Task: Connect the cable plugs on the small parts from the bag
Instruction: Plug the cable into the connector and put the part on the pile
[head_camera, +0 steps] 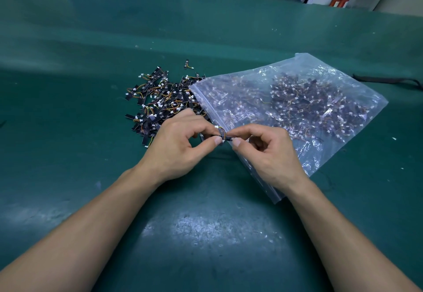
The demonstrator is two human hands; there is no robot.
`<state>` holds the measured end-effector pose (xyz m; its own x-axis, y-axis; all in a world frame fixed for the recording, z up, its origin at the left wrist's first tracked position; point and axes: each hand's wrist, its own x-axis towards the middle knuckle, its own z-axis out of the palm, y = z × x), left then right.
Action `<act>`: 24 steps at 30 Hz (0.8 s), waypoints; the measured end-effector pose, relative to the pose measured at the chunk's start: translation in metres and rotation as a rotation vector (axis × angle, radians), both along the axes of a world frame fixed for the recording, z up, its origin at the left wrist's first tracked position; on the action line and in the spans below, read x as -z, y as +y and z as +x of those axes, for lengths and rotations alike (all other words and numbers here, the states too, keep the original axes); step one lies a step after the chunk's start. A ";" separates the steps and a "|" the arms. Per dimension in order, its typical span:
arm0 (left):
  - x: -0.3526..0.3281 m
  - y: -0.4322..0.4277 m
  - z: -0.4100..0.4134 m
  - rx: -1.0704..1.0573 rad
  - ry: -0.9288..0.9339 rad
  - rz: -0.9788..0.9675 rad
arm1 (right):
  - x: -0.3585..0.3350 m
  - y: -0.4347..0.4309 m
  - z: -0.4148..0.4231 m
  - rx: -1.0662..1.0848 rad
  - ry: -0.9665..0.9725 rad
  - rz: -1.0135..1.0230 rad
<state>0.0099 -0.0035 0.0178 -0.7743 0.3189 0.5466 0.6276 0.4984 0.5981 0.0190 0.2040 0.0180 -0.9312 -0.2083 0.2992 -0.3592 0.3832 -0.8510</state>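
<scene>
Small part [225, 137] mostly hidden between hands [180, 147] [272, 154]

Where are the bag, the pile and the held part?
bag [309, 67], head view, bare plastic near its far corner.
pile [158, 101], head view, middle of the loose parts.
held part [225, 138], head view, its black strip.

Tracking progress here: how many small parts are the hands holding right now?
1: a black part, pinched between the left hand and right hand over the bag's edge. Others may hide in the palms.
</scene>
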 end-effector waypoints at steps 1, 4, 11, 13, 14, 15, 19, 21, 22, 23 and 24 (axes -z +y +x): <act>0.000 0.000 0.000 0.001 -0.001 0.003 | -0.001 0.000 0.000 -0.006 0.000 0.005; 0.000 0.001 0.001 0.005 -0.017 0.006 | 0.000 -0.001 0.001 -0.012 -0.016 0.013; -0.001 -0.001 0.002 0.026 -0.049 0.013 | 0.000 -0.002 0.001 -0.007 0.009 0.003; -0.001 -0.001 0.001 0.014 -0.039 0.007 | 0.000 -0.002 0.001 -0.009 0.008 -0.009; -0.001 -0.001 0.001 0.008 -0.034 0.009 | 0.001 -0.002 0.001 -0.009 0.005 -0.013; -0.001 -0.001 0.000 0.001 -0.030 0.013 | 0.001 -0.002 0.001 -0.007 0.005 -0.014; -0.001 0.000 0.000 -0.002 -0.036 0.018 | 0.001 -0.002 0.001 0.002 0.000 -0.018; 0.000 0.000 0.001 0.005 -0.046 0.017 | 0.001 -0.002 0.001 0.011 -0.001 -0.012; 0.000 0.000 0.001 0.010 -0.049 0.018 | 0.001 -0.002 0.001 0.014 0.006 -0.007; 0.000 0.000 0.001 0.016 -0.055 0.025 | 0.001 -0.002 0.001 0.018 0.016 -0.003; 0.001 0.000 0.001 0.024 -0.064 0.036 | 0.001 -0.002 0.001 0.024 0.028 -0.001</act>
